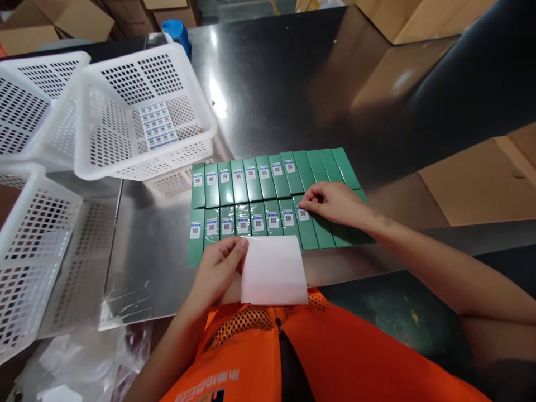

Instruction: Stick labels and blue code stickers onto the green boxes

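Observation:
Two rows of narrow green boxes [268,187] lie side by side on the metal table. Most boxes in the left and middle part bear a small white and blue QR-code sticker [264,171]; those at the right end of the back row have none. My left hand [221,262] pinches the left edge of a blank white sheet [274,271] in front of the boxes. With thumb and forefinger closed, my right hand [330,202] grips the top edge of a QR-code sticker [304,214] lying against a front-row box. My right palm hides parts of the boxes beneath it.
A white plastic basket [144,164] holding a sheet of stickers [158,125] stands at the back left, with more white baskets [39,262] beside it. A blue object [176,34] sits behind. Cardboard boxes [481,181] are at the right and far edges.

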The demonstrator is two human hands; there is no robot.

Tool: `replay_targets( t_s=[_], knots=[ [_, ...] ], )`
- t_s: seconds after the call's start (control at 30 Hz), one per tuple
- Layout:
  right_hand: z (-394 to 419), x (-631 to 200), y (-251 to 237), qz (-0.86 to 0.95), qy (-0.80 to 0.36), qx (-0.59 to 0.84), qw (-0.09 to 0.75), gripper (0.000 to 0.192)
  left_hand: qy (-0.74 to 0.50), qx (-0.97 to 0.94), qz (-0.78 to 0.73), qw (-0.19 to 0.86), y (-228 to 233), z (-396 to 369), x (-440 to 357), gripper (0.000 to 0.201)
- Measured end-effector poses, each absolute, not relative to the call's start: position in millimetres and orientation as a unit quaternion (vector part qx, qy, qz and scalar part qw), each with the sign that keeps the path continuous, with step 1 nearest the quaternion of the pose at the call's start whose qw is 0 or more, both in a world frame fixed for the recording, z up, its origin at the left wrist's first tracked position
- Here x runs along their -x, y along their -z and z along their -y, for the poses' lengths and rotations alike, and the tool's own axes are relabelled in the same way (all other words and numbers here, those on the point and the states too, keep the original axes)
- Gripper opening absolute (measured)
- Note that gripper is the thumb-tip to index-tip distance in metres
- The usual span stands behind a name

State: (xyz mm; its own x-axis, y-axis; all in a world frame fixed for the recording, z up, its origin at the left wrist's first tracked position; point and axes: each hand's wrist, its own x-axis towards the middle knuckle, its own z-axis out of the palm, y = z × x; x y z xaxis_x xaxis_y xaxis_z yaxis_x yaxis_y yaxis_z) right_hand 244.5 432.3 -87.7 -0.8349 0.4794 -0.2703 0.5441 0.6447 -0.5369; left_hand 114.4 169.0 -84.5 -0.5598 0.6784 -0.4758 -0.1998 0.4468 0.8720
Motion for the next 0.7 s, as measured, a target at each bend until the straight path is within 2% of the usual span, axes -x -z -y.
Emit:
replay_targets(
  t_s=[0.07,0.13,0.2,0.27,0.33,0.37,0.43,0.57,0.63,0.7],
  knots=[
    [-426.6,-248.3,90.3,-0.915,0.272,-0.297,-0.024,0.021,-0.511,-0.160,-0.722,0.438,85.7,-168.1,-114.9,0.052],
    [-420.6,-254.0,91.2,-0.901,0.254,-0.333,-0.116,0.035,-0.530,-0.148,-0.711,0.438,87.6,-167.8,-115.4,0.052],
    [-412.7,-260.5,89.2,-0.862,0.327,-0.354,-0.156,0.046,-0.558,-0.120,-0.689,0.447,89.4,-168.4,-115.7,0.051],
    [-400.8,-266.8,84.8,-0.804,0.497,-0.310,-0.101,0.044,-0.587,-0.077,-0.659,0.463,90.1,-170.2,-115.5,0.049],
    [-384.6,-271.7,79.8,-0.724,0.652,-0.225,0.000,0.042,-0.611,-0.044,-0.636,0.469,89.5,-172.4,-115.6,0.047],
    [-375.6,-273.1,77.8,-0.689,0.699,-0.189,0.039,0.044,-0.620,-0.039,-0.630,0.466,88.7,-173.5,-116.0,0.046],
    [-358.5,-274.0,75.5,-0.648,0.742,-0.160,0.062,0.048,-0.628,-0.053,-0.631,0.452,86.6,-175.4,-117.7,0.045],
    [-340.9,-273.9,76.8,-0.673,0.718,-0.171,-0.040,0.035,-0.633,-0.070,-0.635,0.437,80.5,-178.2,-121.7,0.049],
    [-340.7,-276.9,78.0,-0.743,0.641,-0.167,-0.097,0.028,-0.633,-0.054,-0.621,0.458,77.3,-179.0,-121.7,0.059],
    [-342.3,-281.8,78.6,-0.806,0.556,-0.150,-0.138,0.030,-0.621,-0.053,-0.614,0.484,75.1,-178.5,-120.5,0.071]
  ],
)
